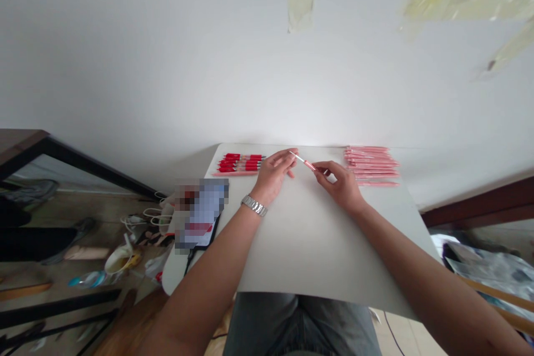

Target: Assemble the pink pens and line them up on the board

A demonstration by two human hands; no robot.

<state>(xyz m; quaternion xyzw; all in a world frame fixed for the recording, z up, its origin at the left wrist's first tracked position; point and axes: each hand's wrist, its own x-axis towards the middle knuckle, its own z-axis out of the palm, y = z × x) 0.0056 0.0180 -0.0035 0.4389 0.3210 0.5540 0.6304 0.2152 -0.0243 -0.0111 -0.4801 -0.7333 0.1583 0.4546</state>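
A thin white and red-pink stick (309, 164), which looks like a pen refill, slants between my hands above the table. My left hand (273, 173), with a metal watch on the wrist, has its fingers closed at the white end. The red-pink end is pinched between the thumb and fingers of my right hand (340, 184). Just left of my left hand lie several red pens (242, 164) in a row, partly hidden by that hand, with a pink stick (234, 174) in front. Beside my right hand is a stack of slim pink sticks (371, 162).
The white table (317, 250) stands against a wall (258, 55) with strips of yellowed tape. A phone (204, 214), blurred out, lies on the table's left edge with a cable. Below left are a cup (118, 261) and a bottle (88, 279); plastic bags (496, 267) are at right.
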